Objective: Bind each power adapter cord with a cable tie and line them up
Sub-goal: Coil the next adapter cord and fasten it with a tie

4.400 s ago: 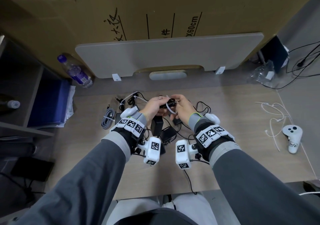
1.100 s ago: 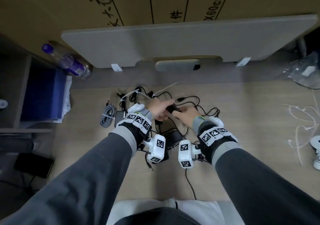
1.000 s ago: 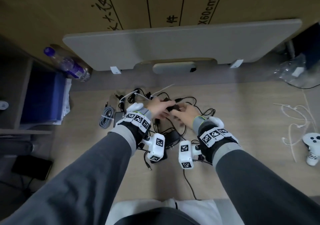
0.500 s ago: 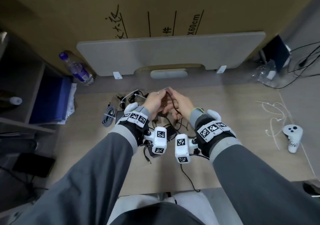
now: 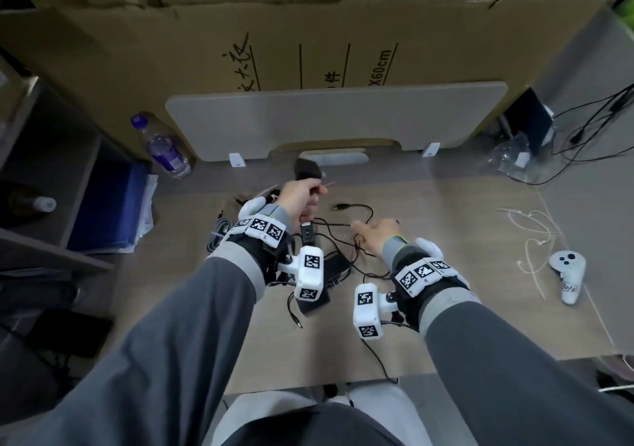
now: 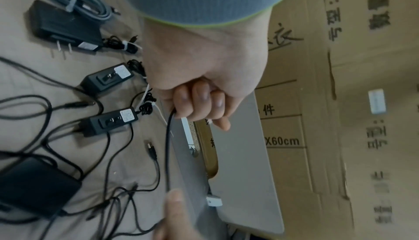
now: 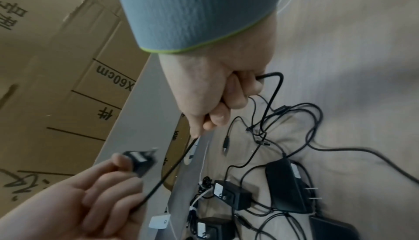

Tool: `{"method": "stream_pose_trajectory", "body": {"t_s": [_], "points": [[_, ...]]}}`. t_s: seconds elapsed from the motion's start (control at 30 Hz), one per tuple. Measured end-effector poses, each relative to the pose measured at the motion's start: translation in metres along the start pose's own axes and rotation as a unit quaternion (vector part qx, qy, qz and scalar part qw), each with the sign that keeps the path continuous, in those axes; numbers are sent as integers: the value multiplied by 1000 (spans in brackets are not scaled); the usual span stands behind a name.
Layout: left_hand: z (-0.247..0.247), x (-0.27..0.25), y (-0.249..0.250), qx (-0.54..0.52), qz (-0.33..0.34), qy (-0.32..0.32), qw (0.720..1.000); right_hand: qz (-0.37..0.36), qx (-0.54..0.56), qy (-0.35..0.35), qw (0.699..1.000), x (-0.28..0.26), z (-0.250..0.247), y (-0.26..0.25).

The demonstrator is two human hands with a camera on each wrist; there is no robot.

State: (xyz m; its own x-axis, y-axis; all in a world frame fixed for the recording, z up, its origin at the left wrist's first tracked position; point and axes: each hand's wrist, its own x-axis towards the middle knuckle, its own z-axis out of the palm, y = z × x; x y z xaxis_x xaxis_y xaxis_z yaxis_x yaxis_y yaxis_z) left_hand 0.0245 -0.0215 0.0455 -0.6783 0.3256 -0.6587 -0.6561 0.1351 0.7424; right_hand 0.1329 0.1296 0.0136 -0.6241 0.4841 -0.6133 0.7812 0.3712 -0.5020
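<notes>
My left hand [image 5: 302,197] holds a small black power adapter [image 5: 306,169] raised above the desk's far edge, fingers curled round its cord [image 6: 167,154]. A thin white cable tie [image 5: 330,183] sticks out beside that hand. My right hand [image 5: 375,234] is a fist gripping the same black cord [image 7: 269,89] further along, so it runs taut between both hands. In the right wrist view the adapter [image 7: 140,159] sits at the left hand's fingertips. Three tied adapters [image 6: 108,122] lie in a row on the desk.
Loose adapters [image 5: 338,267] and tangled black cords lie under my wrists. A tied grey cable bundle [image 5: 218,236] is at the left, and a water bottle [image 5: 161,147] stands by a grey board [image 5: 336,119]. Spare white ties [image 5: 528,226] and a white controller [image 5: 566,274] lie at the right.
My hands were together over the cord pile. The left has lifted the adapter up and away, and the right has drawn back to the right, pulling the cord straight.
</notes>
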Motion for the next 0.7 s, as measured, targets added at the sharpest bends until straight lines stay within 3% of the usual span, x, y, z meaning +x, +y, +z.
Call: {"method": "stream_pose_trajectory", "body": {"t_s": [0.07, 0.13, 0.23, 0.3, 0.4, 0.53, 0.63, 0.7], "points": [[5, -6, -4, 99, -5, -7, 995, -15, 19, 45, 999, 4, -2, -14], [12, -11, -9, 175, -23, -54, 983, -45, 35, 76, 995, 7, -3, -31], [18, -16, -17, 123, -33, -121, 984, -97, 107, 49, 988, 4, -3, -56], [13, -10, -16, 34, -25, -100, 994, -131, 177, -32, 975, -8, -2, -66], [0, 0, -3, -16, -13, -9, 1000, -166, 164, -153, 960, -20, -1, -68], [-6, -1, 19, -65, -11, -5, 998, -147, 165, -248, 943, -19, 11, -59], [-9, -1, 25, -78, 11, -1, 997, -140, 58, -259, 954, -19, 17, -48], [-13, 0, 22, -42, 10, -12, 999, -127, -16, -170, 977, -13, 17, -41]]}}
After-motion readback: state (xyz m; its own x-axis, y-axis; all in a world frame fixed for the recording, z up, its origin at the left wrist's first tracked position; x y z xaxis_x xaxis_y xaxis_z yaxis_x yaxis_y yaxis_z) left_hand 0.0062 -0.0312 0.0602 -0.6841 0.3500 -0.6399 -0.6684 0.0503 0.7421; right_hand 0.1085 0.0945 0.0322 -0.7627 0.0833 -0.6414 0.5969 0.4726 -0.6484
